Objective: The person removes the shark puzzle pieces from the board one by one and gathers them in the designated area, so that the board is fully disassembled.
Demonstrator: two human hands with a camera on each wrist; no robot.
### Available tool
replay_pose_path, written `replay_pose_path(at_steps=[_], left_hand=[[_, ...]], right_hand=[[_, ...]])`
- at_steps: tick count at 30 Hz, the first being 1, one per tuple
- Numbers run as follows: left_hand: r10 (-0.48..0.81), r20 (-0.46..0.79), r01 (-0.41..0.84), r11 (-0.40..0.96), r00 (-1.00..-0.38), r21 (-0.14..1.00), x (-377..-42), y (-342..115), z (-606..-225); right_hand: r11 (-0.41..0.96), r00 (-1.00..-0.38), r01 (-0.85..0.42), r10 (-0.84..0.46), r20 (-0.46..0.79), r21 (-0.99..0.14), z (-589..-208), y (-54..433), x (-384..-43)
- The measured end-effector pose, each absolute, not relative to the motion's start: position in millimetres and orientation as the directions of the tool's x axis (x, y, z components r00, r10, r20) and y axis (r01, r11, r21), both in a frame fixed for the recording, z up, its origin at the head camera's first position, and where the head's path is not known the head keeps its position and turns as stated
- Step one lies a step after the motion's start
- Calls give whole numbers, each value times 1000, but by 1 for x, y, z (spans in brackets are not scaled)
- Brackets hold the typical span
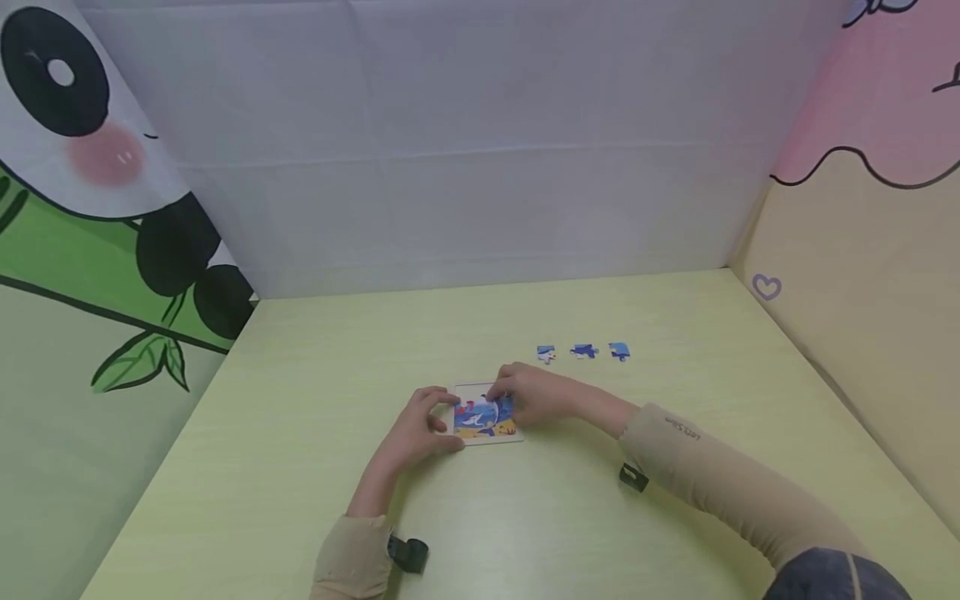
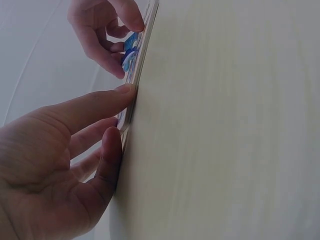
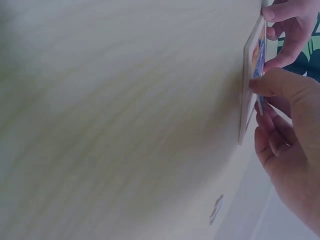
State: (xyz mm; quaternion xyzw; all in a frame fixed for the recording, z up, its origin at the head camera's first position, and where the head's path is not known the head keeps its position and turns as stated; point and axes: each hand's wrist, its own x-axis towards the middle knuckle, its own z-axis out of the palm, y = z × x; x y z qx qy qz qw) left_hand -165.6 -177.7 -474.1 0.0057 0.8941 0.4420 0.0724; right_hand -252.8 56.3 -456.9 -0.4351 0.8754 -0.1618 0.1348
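Note:
A small jigsaw board (image 1: 493, 442) with a pale frame and a blue sea picture lies on the table. My left hand (image 1: 416, 429) grips its left side, thumb by the near corner and a finger by the far one. Over the board's right part, my right hand (image 1: 536, 395) pinches a blue jigsaw piece (image 3: 260, 106) between thumb and fingers. That piece stands tilted against the board in the right wrist view; its lower edge is hidden by fingers. In the left wrist view the board (image 2: 142, 60) shows edge-on.
Three loose jigsaw pieces lie in a row beyond my right hand: a left one (image 1: 546, 354), a middle one (image 1: 584, 351) and a right one (image 1: 619, 351). A pale wall (image 1: 480, 208) rises behind the light wooden table (image 1: 337, 350), with printed panels at both sides.

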Motion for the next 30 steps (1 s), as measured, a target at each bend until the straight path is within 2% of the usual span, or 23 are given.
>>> replay_pose_path(at_steps=[12,19,30], left_hand=[[82,-126,-49,617,-989,786,-166,-178,-473],[79,-127,-51,624,-989,780,-166,-177,-473],[68,-124,-51,647,-990,761,-170,-178,-479]], right_hand=[[569,-656,-665,-755,13,-484,-465,77,-251],[606,-715,-598,-699,8,-524,-468,100,-252],[595,-693,-630,-720,17,-499,-474,140,-257]])
